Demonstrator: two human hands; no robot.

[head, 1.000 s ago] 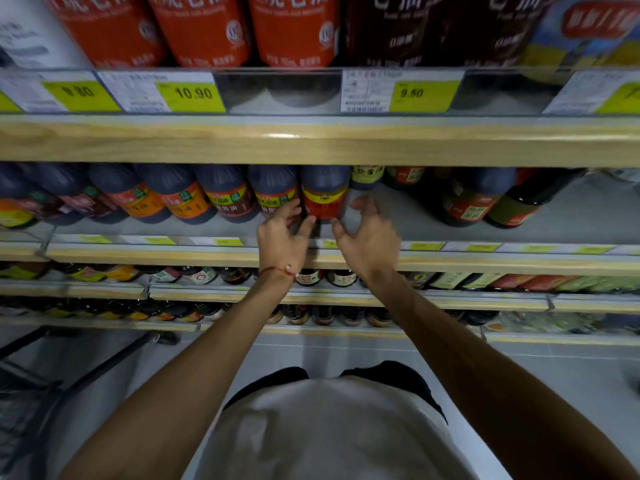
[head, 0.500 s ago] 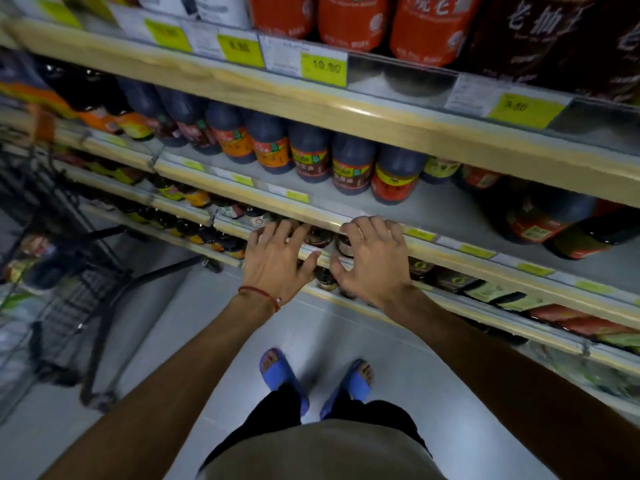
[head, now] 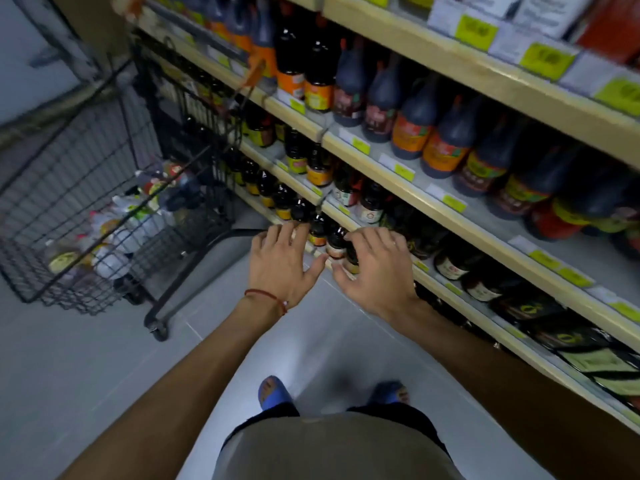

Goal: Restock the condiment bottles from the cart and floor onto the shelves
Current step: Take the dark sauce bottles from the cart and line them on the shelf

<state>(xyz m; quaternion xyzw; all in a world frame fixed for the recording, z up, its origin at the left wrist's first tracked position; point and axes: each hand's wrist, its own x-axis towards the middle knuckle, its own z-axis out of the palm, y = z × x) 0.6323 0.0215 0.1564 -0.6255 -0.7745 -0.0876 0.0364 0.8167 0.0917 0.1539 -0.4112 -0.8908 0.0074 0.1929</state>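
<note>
Both hands are empty at centre frame. Left hand (head: 282,265) and right hand (head: 375,271) have fingers spread wide, just in front of the low wood-edged shelves (head: 460,220). The pale and dark plastic condiment bottles (head: 114,233) lie jumbled in the black wire cart (head: 69,168), left of frame, well apart from the fingers. Left hand is nearer. Bottle axes are mixed and blurred.

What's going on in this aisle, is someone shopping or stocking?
It looks like stocking. A person stands facing store shelves lined with dark condiment bottles. The left hand and right hand are held out side by side, fingers spread and holding nothing, next to some small bottles on a low shelf. Whether they touch the small bottles is unclear. A wire cart to the left holds more bottles in the cart, not yet shelved.
</note>
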